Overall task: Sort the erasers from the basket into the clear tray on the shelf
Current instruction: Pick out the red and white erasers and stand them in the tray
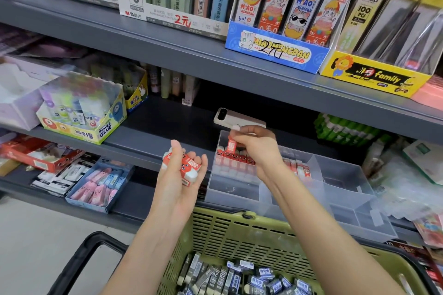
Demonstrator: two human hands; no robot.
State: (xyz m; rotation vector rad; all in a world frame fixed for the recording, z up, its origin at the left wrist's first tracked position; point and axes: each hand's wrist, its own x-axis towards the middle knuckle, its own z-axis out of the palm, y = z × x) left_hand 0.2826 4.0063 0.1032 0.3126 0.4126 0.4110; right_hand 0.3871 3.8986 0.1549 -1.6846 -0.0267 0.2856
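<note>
While my right hand (257, 148) pinches one red-and-white eraser (231, 145) upright over the clear tray (340, 183), I judge the placing step is in hand: the piece must next drop into the row of red erasers (236, 159) just beneath my fingers. My left hand (183, 170), beside and nearer me, is cupped around a small clutch of erasers (185, 166). Below both wrists the green basket (239, 232) holds blue-labelled ones marked "2B". Up beyond my hands I read "POWER GLUE", "M&G" and "family".
</note>
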